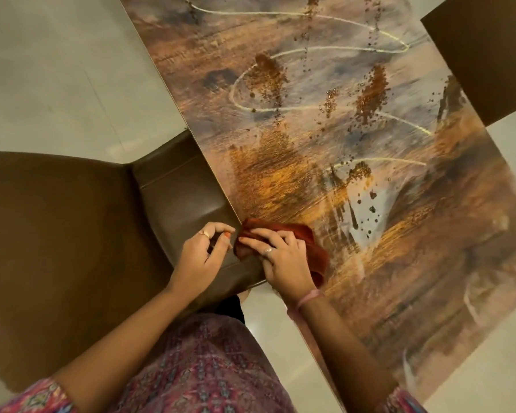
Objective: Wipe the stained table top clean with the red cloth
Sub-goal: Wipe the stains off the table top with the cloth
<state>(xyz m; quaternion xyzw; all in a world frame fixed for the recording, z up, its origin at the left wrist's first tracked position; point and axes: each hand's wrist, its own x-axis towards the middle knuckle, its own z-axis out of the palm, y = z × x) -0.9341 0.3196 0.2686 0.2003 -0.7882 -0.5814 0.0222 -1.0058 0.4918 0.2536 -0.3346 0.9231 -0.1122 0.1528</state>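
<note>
The red cloth (306, 238) lies bunched at the near left edge of the patterned brown table top (414, 234). My right hand (283, 260) lies flat on top of it, fingers spread and pressing it against the edge. My left hand (204, 253) hovers just left of the cloth over the chair seat, fingers loosely curled, thumb and forefinger near the cloth's corner; whether it touches the cloth I cannot tell. Dark brown stains and droplets (268, 79) and thin pale squiggly lines (355, 49) cover the middle and far part of the table.
A brown padded chair (72, 234) stands at the table's left edge, its seat under my left hand. A second brown chair (483, 55) is at the far right edge. Pale tiled floor (57, 70) surrounds the table.
</note>
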